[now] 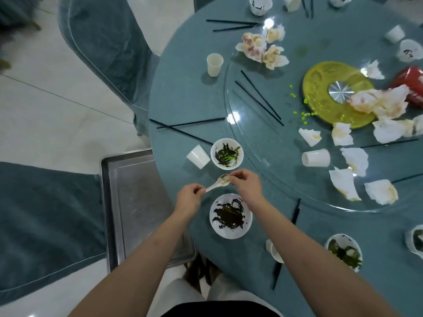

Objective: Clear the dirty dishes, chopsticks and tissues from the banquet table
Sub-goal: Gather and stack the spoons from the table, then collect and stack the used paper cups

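A white ceramic spoon point(217, 183) hangs above the round teal table point(174, 92) near its front edge. My left hand point(189, 197) pinches the spoon's handle, and my right hand point(246, 183) pinches its bowl end. Just below the spoon lies a white plate point(230, 215) smeared with dark leftovers. Beyond the spoon stands a dirty white bowl point(227, 153), with a tipped white cup point(198, 156) at its left. Black chopsticks point(191, 123) lie crossed further back. Crumpled tissues point(344, 183) litter the glass turntable point(251, 124).
A metal tray point(135, 202) sits on a covered chair at the table's left edge. More dirty bowls point(344, 251), cups point(214, 64), chopsticks point(259, 98) and stained tissues point(263, 48) spread over the table. A yellow-green disc point(320, 76) marks the turntable's centre. Covered chairs point(103, 42) stand at the left.
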{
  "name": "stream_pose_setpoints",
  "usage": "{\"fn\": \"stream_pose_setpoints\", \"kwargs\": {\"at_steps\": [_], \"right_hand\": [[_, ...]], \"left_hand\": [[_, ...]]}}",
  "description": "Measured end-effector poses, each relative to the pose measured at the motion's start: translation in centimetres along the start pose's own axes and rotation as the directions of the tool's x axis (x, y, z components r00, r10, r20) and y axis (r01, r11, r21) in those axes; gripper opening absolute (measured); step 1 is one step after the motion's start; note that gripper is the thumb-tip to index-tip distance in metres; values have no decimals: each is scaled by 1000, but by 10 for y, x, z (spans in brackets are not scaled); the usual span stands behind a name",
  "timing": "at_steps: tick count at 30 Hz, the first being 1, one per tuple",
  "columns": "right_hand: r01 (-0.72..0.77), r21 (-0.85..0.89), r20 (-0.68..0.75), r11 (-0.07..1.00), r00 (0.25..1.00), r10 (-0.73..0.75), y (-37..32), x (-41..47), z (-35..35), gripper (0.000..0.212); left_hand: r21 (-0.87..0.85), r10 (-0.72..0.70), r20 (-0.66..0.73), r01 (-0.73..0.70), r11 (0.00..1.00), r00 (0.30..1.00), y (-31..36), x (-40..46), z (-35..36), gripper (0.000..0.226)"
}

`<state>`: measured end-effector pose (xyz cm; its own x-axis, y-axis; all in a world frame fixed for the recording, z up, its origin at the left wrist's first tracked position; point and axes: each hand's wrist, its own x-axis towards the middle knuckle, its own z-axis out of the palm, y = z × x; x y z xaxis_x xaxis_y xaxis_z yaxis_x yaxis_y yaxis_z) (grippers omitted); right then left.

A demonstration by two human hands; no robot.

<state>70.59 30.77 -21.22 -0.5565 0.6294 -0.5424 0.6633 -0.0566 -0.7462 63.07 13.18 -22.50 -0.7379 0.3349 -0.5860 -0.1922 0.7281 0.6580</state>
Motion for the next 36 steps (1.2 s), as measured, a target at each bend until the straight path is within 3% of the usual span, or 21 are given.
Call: {"fn": "stream_pose_setpoints", "kwargs": {"at_steps": [9,22,29,32,36], "right_hand": [[-45,-142,21,989,999,48,16,16,8,4],[-70,-53,-4,996,998,70,19,10,3,5],[32,-37,-80,999,996,-35,10,-3,-2,7],[87,-7,-79,996,993,-87,1,-8,-1,7],[88,36,-72,995,994,-85,-5,-14,4,8]], "left_hand": [[92,-31,-14,32,995,999,-16,23,12,13],[38,-50,-25,51,998,998,-15,20,8,8],[-41,-89,-54,87,995,995,-11,19,1,9],[-152,-135,-93,120,981,987,-3,26,-2,19],[-407,-249,-123,180,895,961,9,49,-4,61]]}}
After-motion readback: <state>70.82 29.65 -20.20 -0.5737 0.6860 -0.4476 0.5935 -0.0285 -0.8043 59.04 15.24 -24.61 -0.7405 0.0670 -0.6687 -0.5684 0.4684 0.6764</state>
